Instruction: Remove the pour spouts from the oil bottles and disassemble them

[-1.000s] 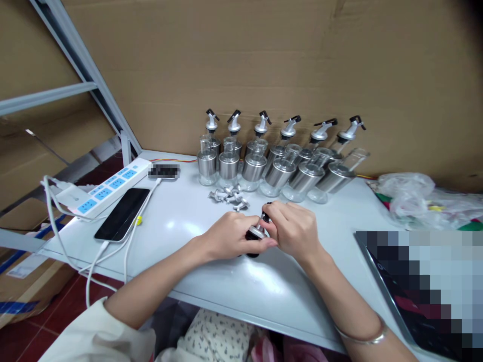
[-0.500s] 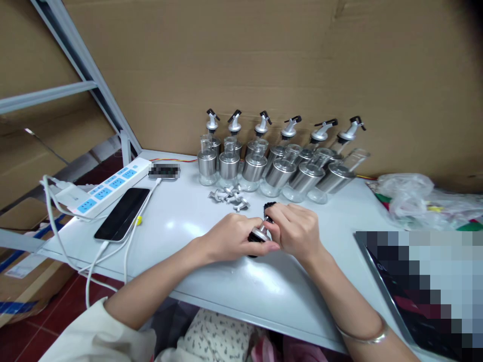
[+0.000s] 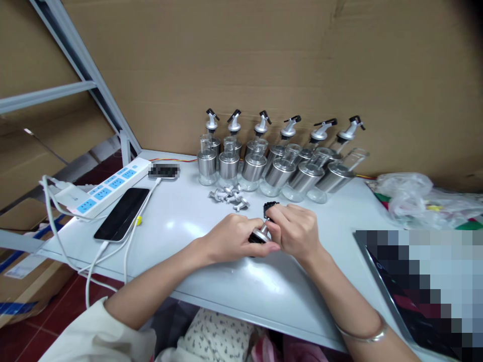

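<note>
Above the front of the table, my left hand (image 3: 230, 237) is closed around a bottle pourer (image 3: 260, 235) with a silver collar and a black stopper. My right hand (image 3: 296, 232) pinches the upper end of the same pourer, its fingers hiding the spout. Just behind the right hand, small black pieces (image 3: 269, 206) show in part. A little pile of silver spout pieces (image 3: 230, 195) lies past my left hand. Further back stand glass bottles with steel sleeves (image 3: 254, 166), a front row with bare necks. The back row carries silver pourers with black levers (image 3: 263, 122).
At the left are a white power strip (image 3: 113, 188), a black phone (image 3: 123, 213) and white cables (image 3: 128, 246). Clear plastic bags (image 3: 407, 193) lie on the right, beyond a dark-edged device (image 3: 400, 291) that is partly blurred. A cardboard sheet (image 3: 264, 60) stands behind the bottles.
Almost nothing differs. Both hands stay closed on the pourer, and its stopper has shifted very slightly in the grip.
</note>
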Motion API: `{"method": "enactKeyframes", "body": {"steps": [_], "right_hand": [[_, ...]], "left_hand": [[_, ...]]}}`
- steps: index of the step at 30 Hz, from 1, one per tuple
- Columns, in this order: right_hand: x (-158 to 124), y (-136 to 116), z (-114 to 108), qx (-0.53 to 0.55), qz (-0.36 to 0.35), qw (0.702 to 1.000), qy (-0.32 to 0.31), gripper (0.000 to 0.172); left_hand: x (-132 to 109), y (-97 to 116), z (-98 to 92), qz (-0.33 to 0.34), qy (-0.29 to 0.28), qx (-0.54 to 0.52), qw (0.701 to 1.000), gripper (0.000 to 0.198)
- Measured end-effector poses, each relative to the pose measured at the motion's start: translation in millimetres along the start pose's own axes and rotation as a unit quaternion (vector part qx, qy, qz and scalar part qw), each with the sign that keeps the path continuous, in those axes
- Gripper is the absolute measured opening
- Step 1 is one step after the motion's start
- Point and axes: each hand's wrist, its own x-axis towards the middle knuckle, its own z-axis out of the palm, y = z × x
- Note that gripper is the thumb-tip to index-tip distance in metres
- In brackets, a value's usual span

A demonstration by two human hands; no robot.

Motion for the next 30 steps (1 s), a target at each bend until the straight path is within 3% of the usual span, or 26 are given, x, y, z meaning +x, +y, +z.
{"method": "enactKeyframes", "body": {"steps": [13,18,20,24,30], "right_hand": [[-3.7,0.4,4.2,0.032,0.017,0.999,0.001,0.051],[-0.7,3.4,5.0,0.078,0.054,0.995,-0.012,0.042],[1.5,3.1,4.6,0.096,0.051,0.994,-0.016,0.038],[4.8,-2.3,3.5,0.115,0.025,0.993,-0.027,0.037],[3.7,-7.3,3.9,0.047,0.009,0.999,-0.010,0.046]], "left_hand": [[-0.2,0.1,-0.7,0.014,0.018,0.021,1.000,0.031],[1.5,-9.8,5.5,0.047,0.145,0.089,0.984,0.024],[1.6,-14.1,6.4,0.040,0.166,0.092,0.981,0.016],[1.0,-17.4,3.5,0.023,0.121,0.069,0.990,0.015],[-1.0,-12.3,3.1,0.032,0.105,0.093,0.990,0.024]]}}
